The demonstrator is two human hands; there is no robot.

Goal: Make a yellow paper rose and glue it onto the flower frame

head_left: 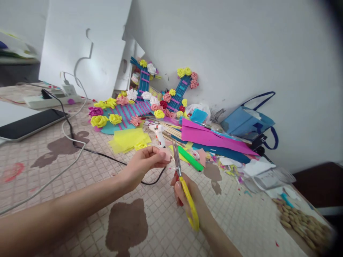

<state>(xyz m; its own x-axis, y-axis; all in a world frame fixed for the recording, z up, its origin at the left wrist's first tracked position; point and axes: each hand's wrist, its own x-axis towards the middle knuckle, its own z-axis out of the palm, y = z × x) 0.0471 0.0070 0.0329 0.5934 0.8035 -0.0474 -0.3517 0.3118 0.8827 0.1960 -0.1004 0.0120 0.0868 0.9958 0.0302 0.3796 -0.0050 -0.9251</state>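
Note:
Between the thumb and fingers of my left hand (146, 162) is a small piece of pale pink paper (166, 154), held up over the middle of the table. My right hand (191, 196) grips a pair of scissors (192, 207) with yellow and red handles. Their blades point up, slightly apart, just right of the pink paper and not visibly touching it. A white glue gun (158, 135) stands behind the paper. Beside the blades lies a bright green strip (190, 158), and yellow crepe paper (128, 140) is spread behind my left hand.
Blue stick structures (177, 94) with paper flowers lean against the wall. Magenta sheets (211, 137) lie before a blue bag (246, 119). At left are a tablet-like device (32, 125), a power strip (53, 100) and loose cables. Peanuts (300, 221) lie at the right edge.

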